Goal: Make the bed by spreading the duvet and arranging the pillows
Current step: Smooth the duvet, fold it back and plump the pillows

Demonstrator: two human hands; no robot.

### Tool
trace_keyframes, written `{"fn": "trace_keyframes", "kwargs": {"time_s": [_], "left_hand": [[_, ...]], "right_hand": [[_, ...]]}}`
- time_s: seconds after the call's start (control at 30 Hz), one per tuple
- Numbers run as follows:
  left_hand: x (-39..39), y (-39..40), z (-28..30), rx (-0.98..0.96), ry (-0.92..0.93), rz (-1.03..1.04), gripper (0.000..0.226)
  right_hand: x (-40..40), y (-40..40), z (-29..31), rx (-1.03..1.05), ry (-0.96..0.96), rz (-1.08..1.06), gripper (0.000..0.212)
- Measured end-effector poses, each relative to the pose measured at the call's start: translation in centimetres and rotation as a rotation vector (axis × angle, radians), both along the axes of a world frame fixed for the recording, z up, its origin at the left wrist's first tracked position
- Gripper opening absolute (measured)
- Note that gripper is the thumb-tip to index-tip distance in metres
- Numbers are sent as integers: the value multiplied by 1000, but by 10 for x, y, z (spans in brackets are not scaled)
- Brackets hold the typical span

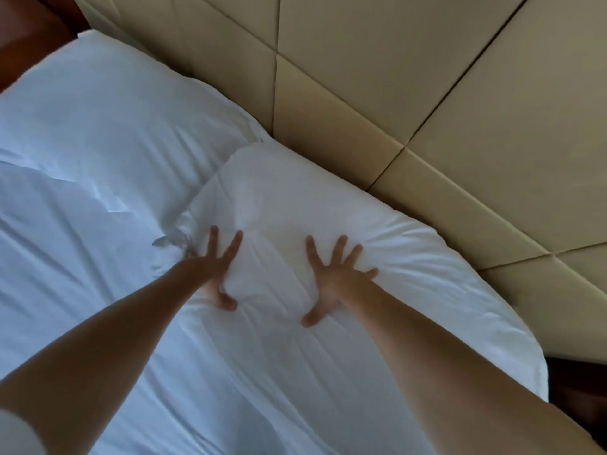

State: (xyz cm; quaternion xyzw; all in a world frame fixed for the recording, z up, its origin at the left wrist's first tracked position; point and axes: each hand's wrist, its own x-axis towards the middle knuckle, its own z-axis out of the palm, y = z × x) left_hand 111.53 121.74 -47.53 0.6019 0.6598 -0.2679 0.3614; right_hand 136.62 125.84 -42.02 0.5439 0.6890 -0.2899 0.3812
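A white pillow (295,192) lies against the padded headboard on the right half of the bed. My left hand (216,274) presses flat on the pillow's near left part, fingers spread and straight. To its right, my right hand (335,277) presses the same pillow with splayed fingers, and the fabric dents and wrinkles under both palms. A second white pillow (115,119) lies to the left, also against the headboard. White bedding (82,257) with soft creases covers the bed below the pillows; I cannot tell sheet from duvet here.
A beige padded headboard (427,93) with dark seams fills the upper right. Dark brown wood (29,31) shows at the top left corner. A dark gap (574,389) lies past the bed's right edge.
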Motion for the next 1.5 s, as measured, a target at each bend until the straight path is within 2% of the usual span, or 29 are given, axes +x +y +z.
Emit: {"fn": "trace_keyframes", "kwargs": {"time_s": [0.1, 0.23, 0.37, 0.7, 0.77, 0.83, 0.9, 0.97, 1.07, 1.13, 1.2, 1.27, 1.37, 1.43, 1.5], "left_hand": [[12, -7, -30, 78, 23, 58, 161], [31, -7, -63, 153, 29, 237, 162], [35, -6, -86, 226, 23, 273, 163], [16, -10, -61, 192, 22, 126, 151], [8, -10, -48, 169, 11, 50, 148], [-6, -8, -36, 185, -7, 7, 140], [-25, -5, -25, 282, -40, 97, 125], [-42, -6, -15, 440, -47, 240, 104], [-66, -11, -16, 705, 141, 247, 91], [-82, -12, -20, 647, 63, 321, 87], [-97, -14, -30, 503, -109, 494, 68], [-103, -21, -46, 399, -185, 573, 55], [-100, -35, -65, 70, -389, 598, 51], [-102, -34, -65, -122, -406, 564, 52], [-105, -29, -66, -136, -352, 545, 58]], "right_hand": [[-11, -1, -25, 31, -43, -41, 170], [-18, -3, -61, 150, -40, -60, 175], [-25, -11, -80, 282, -89, -59, 174], [-23, -16, -56, 273, -64, -70, 172], [-24, -12, -44, 242, -47, -68, 164], [-27, -2, -32, 244, 25, -74, 142], [-35, 9, -19, 324, 138, -35, 119], [-51, 20, -10, 422, 229, 36, 110], [-88, 34, -9, 346, 211, 64, 132], [-107, 37, -17, 253, 148, 47, 146], [-115, 40, -27, 182, 96, 39, 155], [-116, 42, -34, 131, 70, 54, 159], [-111, 36, -41, 67, 6, 99, 161], [-108, 28, -48, 54, -33, 130, 164], [-110, 23, -54, 74, -45, 124, 167]]}}
